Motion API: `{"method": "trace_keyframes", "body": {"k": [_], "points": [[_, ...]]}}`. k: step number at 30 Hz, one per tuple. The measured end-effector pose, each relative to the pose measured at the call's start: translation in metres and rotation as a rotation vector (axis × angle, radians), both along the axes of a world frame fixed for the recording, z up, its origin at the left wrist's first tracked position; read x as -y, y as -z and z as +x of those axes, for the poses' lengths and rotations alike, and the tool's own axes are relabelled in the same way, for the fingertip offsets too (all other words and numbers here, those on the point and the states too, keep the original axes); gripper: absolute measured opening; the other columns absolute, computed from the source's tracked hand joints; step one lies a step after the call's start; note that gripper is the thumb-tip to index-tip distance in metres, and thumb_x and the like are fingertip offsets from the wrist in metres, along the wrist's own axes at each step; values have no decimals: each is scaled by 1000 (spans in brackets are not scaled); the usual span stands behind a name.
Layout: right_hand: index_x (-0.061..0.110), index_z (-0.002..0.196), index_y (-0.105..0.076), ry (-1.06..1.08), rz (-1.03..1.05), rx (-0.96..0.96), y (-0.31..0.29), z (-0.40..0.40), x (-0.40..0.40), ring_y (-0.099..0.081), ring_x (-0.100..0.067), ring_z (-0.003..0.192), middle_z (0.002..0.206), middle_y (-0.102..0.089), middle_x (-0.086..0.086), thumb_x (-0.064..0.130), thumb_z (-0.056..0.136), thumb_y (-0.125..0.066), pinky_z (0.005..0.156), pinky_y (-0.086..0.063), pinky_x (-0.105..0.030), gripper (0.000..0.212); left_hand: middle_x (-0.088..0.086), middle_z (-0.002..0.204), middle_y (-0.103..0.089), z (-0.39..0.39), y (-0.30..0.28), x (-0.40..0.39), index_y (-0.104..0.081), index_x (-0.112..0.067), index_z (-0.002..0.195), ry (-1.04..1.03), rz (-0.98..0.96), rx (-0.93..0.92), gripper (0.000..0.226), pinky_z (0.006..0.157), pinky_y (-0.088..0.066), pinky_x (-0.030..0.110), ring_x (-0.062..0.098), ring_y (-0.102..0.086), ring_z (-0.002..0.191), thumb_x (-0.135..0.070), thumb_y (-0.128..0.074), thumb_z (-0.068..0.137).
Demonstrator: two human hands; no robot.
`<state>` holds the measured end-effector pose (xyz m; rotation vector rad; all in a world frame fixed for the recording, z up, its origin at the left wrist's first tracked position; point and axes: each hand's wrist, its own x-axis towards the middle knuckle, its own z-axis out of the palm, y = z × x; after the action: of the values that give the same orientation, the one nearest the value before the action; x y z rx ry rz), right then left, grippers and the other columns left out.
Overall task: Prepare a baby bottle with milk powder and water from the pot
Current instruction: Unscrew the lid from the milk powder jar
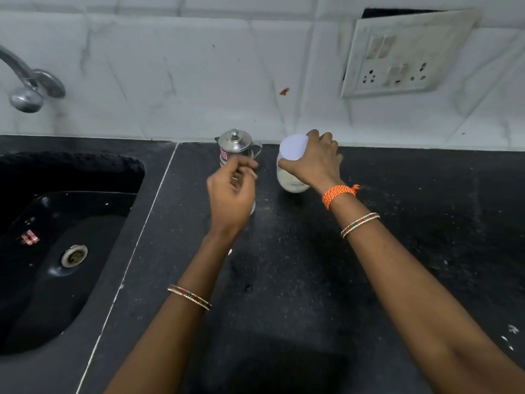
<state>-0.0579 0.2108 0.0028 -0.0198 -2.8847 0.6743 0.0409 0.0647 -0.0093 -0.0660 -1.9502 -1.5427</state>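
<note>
head view: right hand (314, 162) grips powder jar (292, 177) (white lid).

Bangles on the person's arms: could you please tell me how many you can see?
2 bangles show: one on the left forearm, one on the right forearm, just below an orange thread band at the wrist. Each may be a stacked pair; the view is too blurred to tell.

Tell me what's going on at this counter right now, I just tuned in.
A person is working on a black counter beside a sink. The right hand grips a white-lidded jar of pale powder from above. The left hand hovers in front of the lidded steel pot, fingers pinched around something thin; what it is cannot be told. A bit of teal shows under that hand. No baby bottle is clearly visible.
</note>
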Motion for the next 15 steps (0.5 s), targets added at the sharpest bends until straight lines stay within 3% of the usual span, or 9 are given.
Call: {"method": "trace_keyframes", "body": {"k": [3,6,8,11,15], "points": [[9,125,-44,-19,84,-18,-1,40,-6,-42,-37,118,126,-47,-15,65,62,-66,91,-38,-49,87,-2,90,-61,33,30,-16,-58,-17,104,166,-83,189,28,65,-44,16,3,-54,77,-11,-54,77],[8,124,-46,-13,145,-42,3,76,-8,-44,-36,118,126,-50,-16,71,59,-65,90,-38,-49,93,6,137,-42,51,63,-27,-32,-13,138,271,-245,432,73,99,-38,28,13,-41,122,-19,-70,77],[7,123,-46,-29,174,-45,6,95,-6,-46,-36,116,125,-52,-17,75,58,-62,90,-39,-49,95,4,148,-27,55,71,-34,-18,-13,145,279,-241,451,97,111,-27,33,15,-26,136,-29,-79,71],[7,122,-47,-45,196,-33,13,116,0,-48,-35,114,123,-54,-16,77,61,-57,91,-39,-48,94,2,146,-34,53,69,-42,-18,-19,143,303,-73,460,108,110,-35,39,14,-36,133,-29,-86,60],[8,124,-47,-153,152,3,21,127,4,-51,-33,112,121,-52,-14,72,66,-60,90,-42,-44,88,-4,127,-52,55,77,-41,-39,-29,128,228,2,416,84,95,-47,29,2,-52,111,-23,-85,58]]}}
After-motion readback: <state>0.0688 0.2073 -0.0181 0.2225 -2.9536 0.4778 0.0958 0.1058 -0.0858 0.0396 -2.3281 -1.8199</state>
